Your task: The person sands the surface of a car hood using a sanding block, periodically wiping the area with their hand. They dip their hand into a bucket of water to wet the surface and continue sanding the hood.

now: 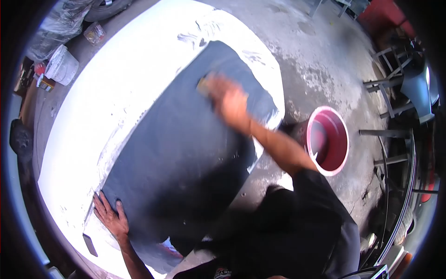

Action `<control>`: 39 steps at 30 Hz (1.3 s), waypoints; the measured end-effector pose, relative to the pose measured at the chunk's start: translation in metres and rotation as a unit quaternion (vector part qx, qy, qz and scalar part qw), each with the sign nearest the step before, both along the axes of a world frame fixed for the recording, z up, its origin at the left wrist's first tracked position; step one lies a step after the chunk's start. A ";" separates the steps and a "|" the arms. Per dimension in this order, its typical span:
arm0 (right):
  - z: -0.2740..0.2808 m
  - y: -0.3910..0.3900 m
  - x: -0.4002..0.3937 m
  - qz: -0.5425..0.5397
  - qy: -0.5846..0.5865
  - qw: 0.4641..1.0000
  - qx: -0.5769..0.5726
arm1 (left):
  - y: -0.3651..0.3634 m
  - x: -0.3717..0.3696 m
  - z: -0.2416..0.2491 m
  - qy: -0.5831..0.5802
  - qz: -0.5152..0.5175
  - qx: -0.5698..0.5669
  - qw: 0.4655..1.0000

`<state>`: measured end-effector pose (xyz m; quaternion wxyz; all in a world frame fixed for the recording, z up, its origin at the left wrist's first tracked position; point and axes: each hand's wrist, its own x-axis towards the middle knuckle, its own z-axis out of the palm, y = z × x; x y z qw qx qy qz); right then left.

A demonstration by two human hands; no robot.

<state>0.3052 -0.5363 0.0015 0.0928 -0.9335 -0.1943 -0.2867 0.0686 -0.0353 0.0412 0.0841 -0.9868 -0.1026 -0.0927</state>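
A large dark grey panel (162, 135) fills the middle of the view, with a bright white surface (88, 121) around it. Near the panel's far end, my right hand (227, 100) is pressed down and blurred by motion. Its fingers are closed on a small yellowish pad (203, 86), whose kind I cannot make out. My left hand (110, 216) lies flat across the near-left border of the panel, fingers spread, holding nothing. A small dark rectangular strip (90, 245) shows on the white surface below it. My shadow darkens the panel's near part.
On the concrete floor to the right stands a red tub (346, 144). Metal stands (388, 88) and car parts line the right side. At upper left are a white bucket (62, 65), a can (95, 33), plastic sheeting (60, 28) and a tyre (109, 8).
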 end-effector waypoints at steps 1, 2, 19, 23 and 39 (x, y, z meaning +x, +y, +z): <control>0.003 0.009 -0.010 0.004 -0.010 1.000 -0.001 | 0.001 -0.001 -0.001 0.000 -0.008 -0.003 1.000; 0.004 0.016 -0.021 0.099 -0.001 0.995 -0.006 | 0.003 -0.002 -0.001 0.003 -0.016 -0.003 1.000; 0.026 -0.015 0.147 -0.121 0.202 0.967 0.098 | -0.005 -0.004 0.009 0.019 0.000 -0.036 0.999; 0.018 0.052 0.108 -0.096 0.052 0.993 0.039 | -0.007 0.000 0.011 0.021 -0.004 -0.026 0.999; 0.008 0.131 0.017 0.174 0.068 0.982 0.024 | -0.002 -0.001 0.007 0.022 -0.012 -0.037 0.999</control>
